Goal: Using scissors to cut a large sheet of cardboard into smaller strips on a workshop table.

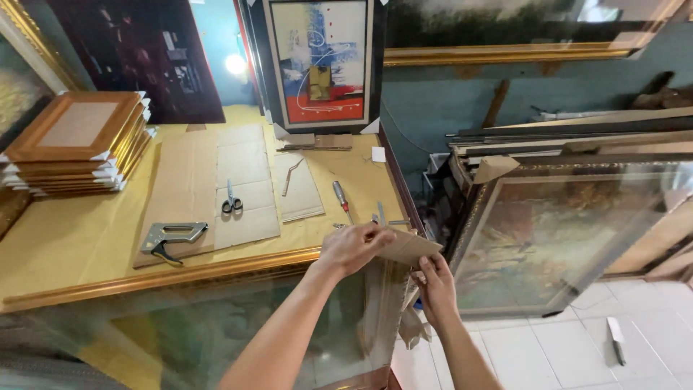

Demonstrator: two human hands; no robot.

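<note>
Gripping one cardboard corner piece (408, 248): left hand (354, 247), right hand (435, 287).

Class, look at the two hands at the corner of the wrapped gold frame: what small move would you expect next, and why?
Probably pressing the cardboard corner piece down onto the frame's corner. The left hand pinches its top edge and the right hand supports it from below, so it sits over the corner of the gold frame but seems not fully seated yet.

I see a brown cardboard corner piece (408, 248) sitting tilted on the gold frame's (180, 278) upper right corner.
</note>
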